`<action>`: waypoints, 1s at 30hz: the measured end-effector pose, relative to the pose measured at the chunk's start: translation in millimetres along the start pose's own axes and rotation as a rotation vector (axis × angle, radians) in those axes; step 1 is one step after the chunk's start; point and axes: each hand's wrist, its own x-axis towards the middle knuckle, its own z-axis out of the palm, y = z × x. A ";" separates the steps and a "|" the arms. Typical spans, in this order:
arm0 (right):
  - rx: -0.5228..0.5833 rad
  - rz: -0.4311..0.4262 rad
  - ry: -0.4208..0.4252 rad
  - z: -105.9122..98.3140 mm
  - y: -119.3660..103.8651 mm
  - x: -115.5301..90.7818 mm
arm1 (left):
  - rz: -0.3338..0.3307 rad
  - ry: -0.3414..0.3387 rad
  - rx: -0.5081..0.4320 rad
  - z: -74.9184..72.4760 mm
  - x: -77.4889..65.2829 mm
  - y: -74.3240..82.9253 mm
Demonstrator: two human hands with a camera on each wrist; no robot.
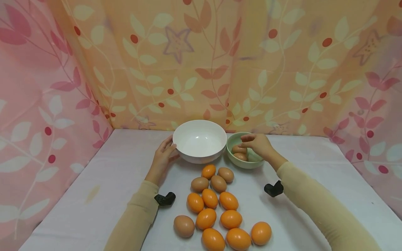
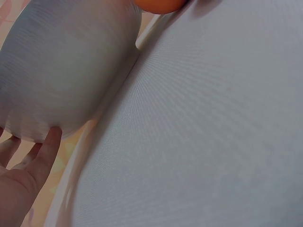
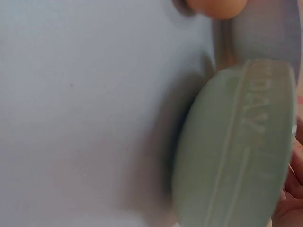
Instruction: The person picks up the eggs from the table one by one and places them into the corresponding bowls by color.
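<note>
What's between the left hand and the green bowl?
The white bowl. The head view shows the left hand touching its left side, and the green bowl standing to its right.

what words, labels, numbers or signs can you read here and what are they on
"DAY": raised letters on the side of the green bowl, in the right wrist view.
Just before "DAY": part of another letter, too blurred to make out.
White bowl: no text that I can read.
Orange eggs and brown eggs: none that I can read.
</note>
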 end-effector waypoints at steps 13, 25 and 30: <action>0.117 -0.084 0.020 1.9 -14.2 -42.2 | -0.017 -0.002 -0.011 -1.5 0.9 -0.7; 0.268 -0.116 -0.062 12.0 -17.3 -69.6 | -0.025 -0.005 -0.014 -0.9 0.3 0.2; 0.239 -0.113 -0.045 18.8 -15.5 -77.1 | -0.028 -0.006 -0.005 -0.9 -0.3 0.7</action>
